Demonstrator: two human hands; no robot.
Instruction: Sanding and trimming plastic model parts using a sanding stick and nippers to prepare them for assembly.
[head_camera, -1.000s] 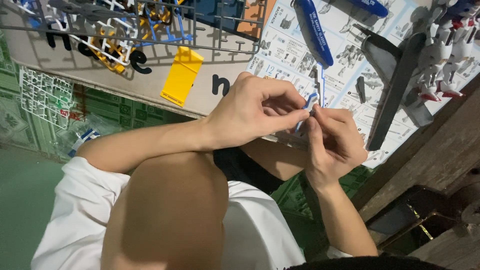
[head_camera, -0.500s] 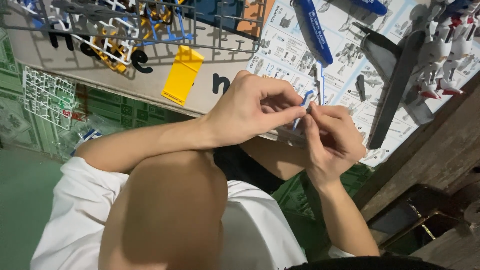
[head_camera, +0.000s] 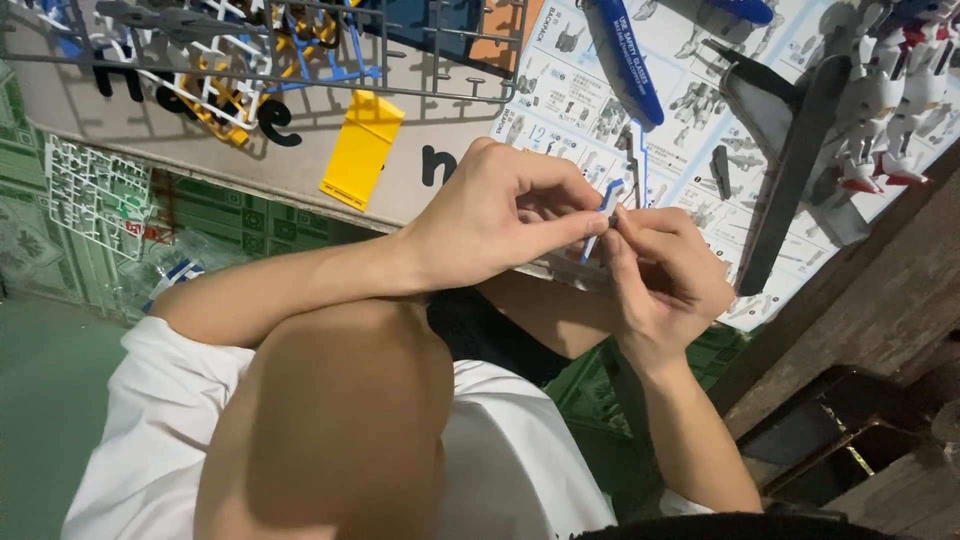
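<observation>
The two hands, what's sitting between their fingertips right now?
In the head view, a small blue-and-white plastic model part is pinched between the left hand and the right hand, above the printed instruction sheet.

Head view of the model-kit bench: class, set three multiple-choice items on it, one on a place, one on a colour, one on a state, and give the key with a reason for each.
1. Where does the yellow flat part lie?
A. on the cardboard below the grey sprue
B. on the wooden plank
C. in the right hand

2. What colour is the small part pinched between the two hands?
A. red
B. blue and white
C. all black

3. How do the left hand and right hand stand?
A. both flat on the sheet
B. one raised and empty
C. both pinching the small part with fingertips

Key: 1 A, it rests on cardboard just under the grey sprue. 2 B, blue and white show between the fingertips. 3 C, both hands' fingertips close on the part above the instruction sheet.
</observation>
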